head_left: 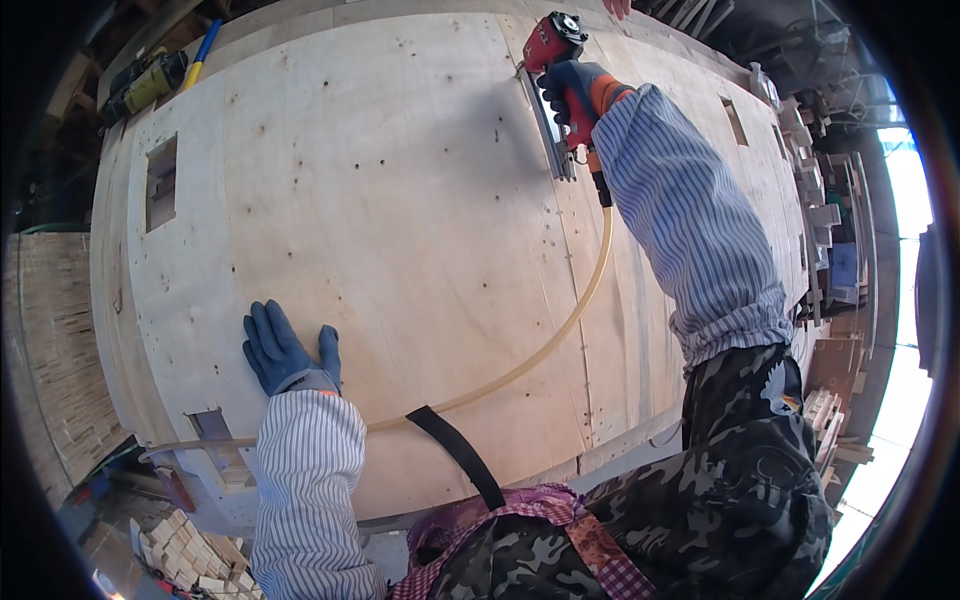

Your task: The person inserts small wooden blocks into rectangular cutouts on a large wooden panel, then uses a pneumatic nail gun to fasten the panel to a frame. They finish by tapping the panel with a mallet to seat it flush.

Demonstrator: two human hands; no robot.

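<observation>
A broad pale plywood panel [400, 230] lies flat before me, with dark knots and rows of small marks along its seams. Gloved in blue, my left hand [280, 345] rests palm down on its near left part, fingers stretched out. At the far right, my right hand [583, 88], in a dark blue and orange glove, is wrapped round the handle of a red nail gun [550, 43]. The gun's long magazine [548, 130] stands over a panel seam; whether its nose touches the wood is hidden. A yellowish air hose [562, 332] curves from the gun's handle back under my left forearm.
Rectangular cutouts pierce the panel, one at the left [161, 182]. A green-black tool [148, 88] and a blue-yellow bar [202, 55] lie at the far left edge. A black strap [458, 452] crosses the hose. Another person's fingers [617, 8] show at the top. Wood pieces [185, 550] are stacked lower left.
</observation>
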